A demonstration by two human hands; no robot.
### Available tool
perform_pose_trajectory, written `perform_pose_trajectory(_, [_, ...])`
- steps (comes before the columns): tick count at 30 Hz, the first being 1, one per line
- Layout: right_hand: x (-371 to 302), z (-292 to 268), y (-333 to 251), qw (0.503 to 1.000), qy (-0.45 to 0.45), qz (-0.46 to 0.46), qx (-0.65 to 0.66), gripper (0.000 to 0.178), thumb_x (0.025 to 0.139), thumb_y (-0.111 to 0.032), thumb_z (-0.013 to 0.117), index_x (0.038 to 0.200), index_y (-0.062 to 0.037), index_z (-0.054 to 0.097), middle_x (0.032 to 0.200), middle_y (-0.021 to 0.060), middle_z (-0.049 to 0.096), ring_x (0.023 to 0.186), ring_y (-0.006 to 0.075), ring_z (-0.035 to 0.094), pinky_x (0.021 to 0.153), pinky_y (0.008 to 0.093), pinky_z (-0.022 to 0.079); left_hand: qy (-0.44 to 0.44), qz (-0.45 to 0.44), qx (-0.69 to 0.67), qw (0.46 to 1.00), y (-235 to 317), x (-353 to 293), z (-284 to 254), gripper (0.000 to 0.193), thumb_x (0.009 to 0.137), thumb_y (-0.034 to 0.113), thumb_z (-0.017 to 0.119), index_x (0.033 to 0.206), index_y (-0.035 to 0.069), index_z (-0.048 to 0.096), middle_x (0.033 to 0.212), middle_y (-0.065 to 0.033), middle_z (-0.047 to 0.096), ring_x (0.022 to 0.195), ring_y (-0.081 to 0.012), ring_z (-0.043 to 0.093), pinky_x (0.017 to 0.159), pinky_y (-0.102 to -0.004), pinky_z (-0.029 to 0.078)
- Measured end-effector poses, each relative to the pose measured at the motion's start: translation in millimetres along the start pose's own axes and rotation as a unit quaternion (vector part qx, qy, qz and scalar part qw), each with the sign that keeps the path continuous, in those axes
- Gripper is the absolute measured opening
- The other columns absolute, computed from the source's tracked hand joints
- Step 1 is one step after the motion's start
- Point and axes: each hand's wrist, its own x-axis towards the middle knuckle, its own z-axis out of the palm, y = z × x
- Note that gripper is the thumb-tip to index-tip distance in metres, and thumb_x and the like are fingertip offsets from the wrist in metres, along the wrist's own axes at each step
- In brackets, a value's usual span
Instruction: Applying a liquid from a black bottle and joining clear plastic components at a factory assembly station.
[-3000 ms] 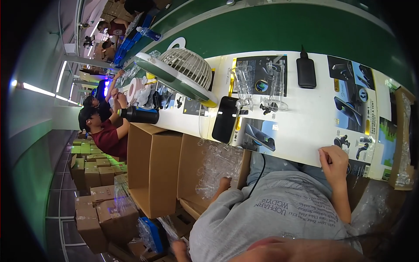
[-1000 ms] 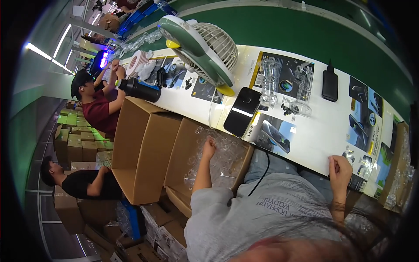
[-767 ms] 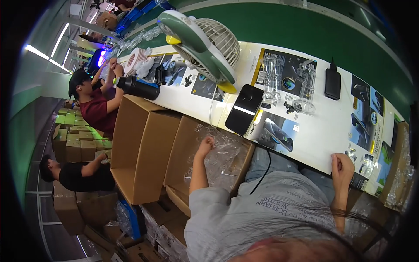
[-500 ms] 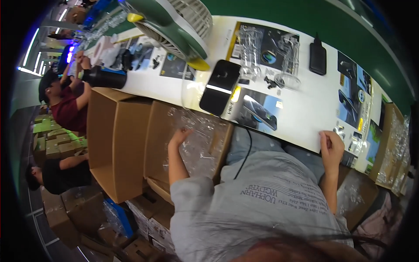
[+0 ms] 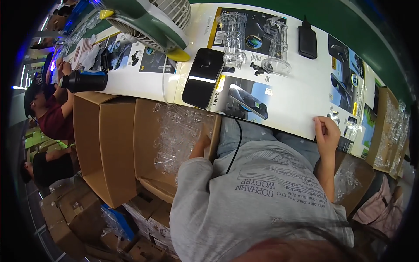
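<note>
My left hand (image 5: 203, 137) is down inside an open cardboard box (image 5: 144, 131), beside its right wall. Many clear plastic pieces (image 5: 174, 131) fill that box, and the fingers are too blurred and hidden to read. Loosely curled at the table's front edge, my right hand (image 5: 328, 132) shows nothing in its fingers. Two clear plastic pieces stand out on the table: a ridged one (image 5: 233, 39) and one with a round end (image 5: 277, 50). A black smartphone (image 5: 203, 78) lies to their left, with small black parts (image 5: 260, 68) nearer the middle.
A green and white fan (image 5: 148, 22) stands at the table's back left. A black bottle (image 5: 85, 81) lies left, near a person in a dark red shirt (image 5: 54, 115). A black power bank-like block (image 5: 307, 41) is back right. A box of clear plastic (image 5: 388, 135) stands far right.
My left hand has moved right and lower within the box, toward its right wall. The view has shifted slightly; my right hand stays curled at the table edge.
</note>
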Motion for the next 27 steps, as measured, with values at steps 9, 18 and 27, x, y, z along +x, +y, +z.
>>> perform_pose_trajectory(9, [-6.0,2.7,3.1,0.999,-0.012,-0.003,-0.044,0.005,0.081,-0.004,0.060,0.079,0.0007,0.061,0.063,0.0001,0.051,0.050,0.0037,0.039,0.044,0.0183,0.029,0.011,-0.074,0.135,0.988,95.1,-21.1,-49.3,0.029,0.078,0.024,0.057,0.085,-0.002,0.063,0.090,-0.0193,0.063,0.082,-0.0303,0.062,0.072,-0.0401,0.047])
perform_pose_trajectory(18, [-2.9,-1.2,5.8,0.999,0.025,0.004,-0.031,0.006,0.077,-0.005,0.062,0.075,0.0001,0.061,0.059,0.0040,0.052,0.045,0.0098,0.041,0.042,0.0228,0.031,0.051,-0.234,-0.459,0.856,119.7,-96.0,-144.6,0.027,0.077,0.031,0.064,0.088,0.006,0.063,0.083,-0.0026,0.060,0.072,-0.0108,0.052,0.058,-0.0278,0.042])
perform_pose_trajectory(27, [-5.1,1.3,-0.2,0.999,0.009,-0.025,-0.034,0.006,0.076,-0.005,0.063,0.073,-0.0005,0.060,0.057,0.0038,0.049,0.045,0.0112,0.040,0.042,0.0249,0.030,-0.004,-0.224,-0.375,0.900,71.5,-110.7,-172.5,0.042,0.074,0.041,0.068,0.095,0.006,0.057,0.072,-0.0040,0.054,0.060,-0.0147,0.051,0.053,-0.0304,0.043])
